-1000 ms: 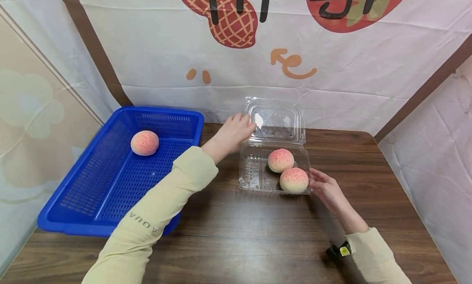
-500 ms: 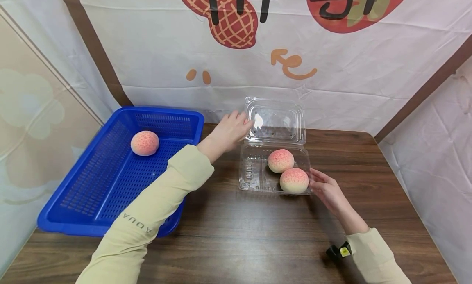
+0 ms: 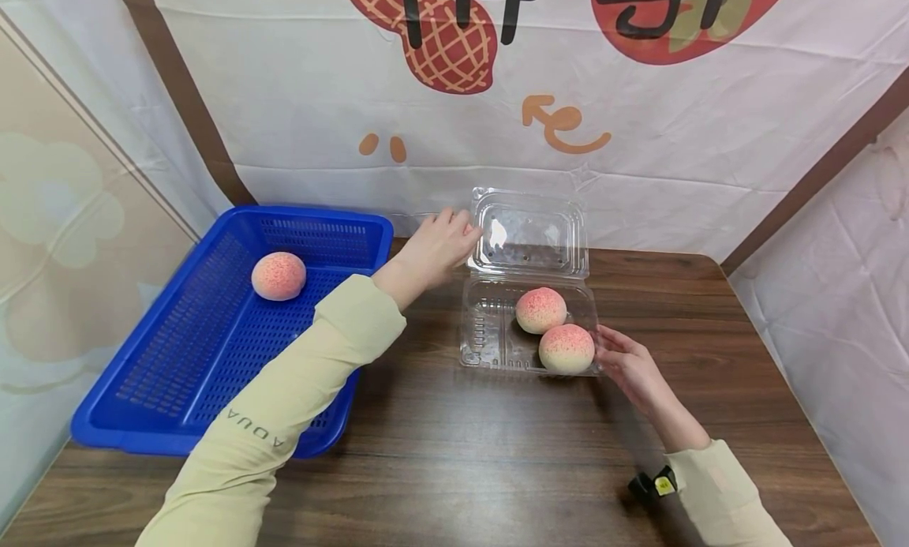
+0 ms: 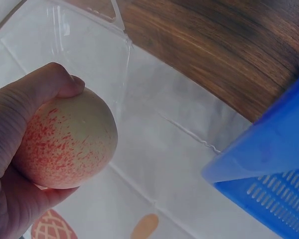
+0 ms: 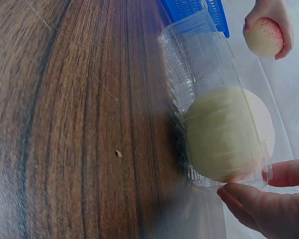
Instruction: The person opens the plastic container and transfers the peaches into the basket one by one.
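Observation:
My left hand (image 3: 435,247) grips a pink-and-cream peach (image 4: 72,142), thumb on one side and fingers on the other in the left wrist view. The hand hides this peach in the head view, and it hovers just left of a raised clear lid (image 3: 529,231). The hinged plastic container (image 3: 490,334) lies open on the table, with one peach (image 3: 541,310) behind another peach (image 3: 566,350) in its right half. At the container's right edge, my right hand (image 3: 635,373) pinches the rim between thumb and fingers, as the right wrist view (image 5: 269,204) shows.
A blue perforated basket (image 3: 312,210) stands left of the container, holding a single peach (image 3: 279,276). Behind the wooden table (image 3: 454,452) hangs a printed white cloth (image 3: 298,97). A dark strap with a yellow tag (image 3: 663,481) is at the right wrist.
My left hand has drifted a little left, away from the lid and towards the basket. The right hand and the container have stayed in place.

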The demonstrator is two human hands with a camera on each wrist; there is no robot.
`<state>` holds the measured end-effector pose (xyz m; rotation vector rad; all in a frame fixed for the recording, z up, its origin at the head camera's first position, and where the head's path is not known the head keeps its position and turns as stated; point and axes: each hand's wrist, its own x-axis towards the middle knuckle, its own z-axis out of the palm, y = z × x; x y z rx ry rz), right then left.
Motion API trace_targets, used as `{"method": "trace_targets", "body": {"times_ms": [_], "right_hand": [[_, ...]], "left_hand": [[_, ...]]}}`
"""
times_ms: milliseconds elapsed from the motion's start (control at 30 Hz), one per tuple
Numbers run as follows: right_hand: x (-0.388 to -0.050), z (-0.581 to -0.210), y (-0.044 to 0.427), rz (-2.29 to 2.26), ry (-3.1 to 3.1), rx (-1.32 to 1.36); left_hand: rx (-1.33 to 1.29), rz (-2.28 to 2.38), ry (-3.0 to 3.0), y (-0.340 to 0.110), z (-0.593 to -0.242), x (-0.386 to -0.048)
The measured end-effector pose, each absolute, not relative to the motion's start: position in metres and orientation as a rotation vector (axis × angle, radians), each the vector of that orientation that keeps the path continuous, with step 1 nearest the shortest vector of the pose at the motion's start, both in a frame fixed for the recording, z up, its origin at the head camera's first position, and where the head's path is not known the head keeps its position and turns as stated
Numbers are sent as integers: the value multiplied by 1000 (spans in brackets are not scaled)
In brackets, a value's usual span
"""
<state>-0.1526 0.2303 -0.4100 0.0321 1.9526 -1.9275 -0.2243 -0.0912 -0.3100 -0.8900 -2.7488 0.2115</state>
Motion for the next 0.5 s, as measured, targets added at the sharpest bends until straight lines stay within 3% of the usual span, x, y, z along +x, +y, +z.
{"method": "trace_targets", "body": {"times_ms": [500], "right_hand": [[-153,-411,230,-1923,1962,27]], "left_hand": [[-865,213,-2767,-100,-307,-225]]}}
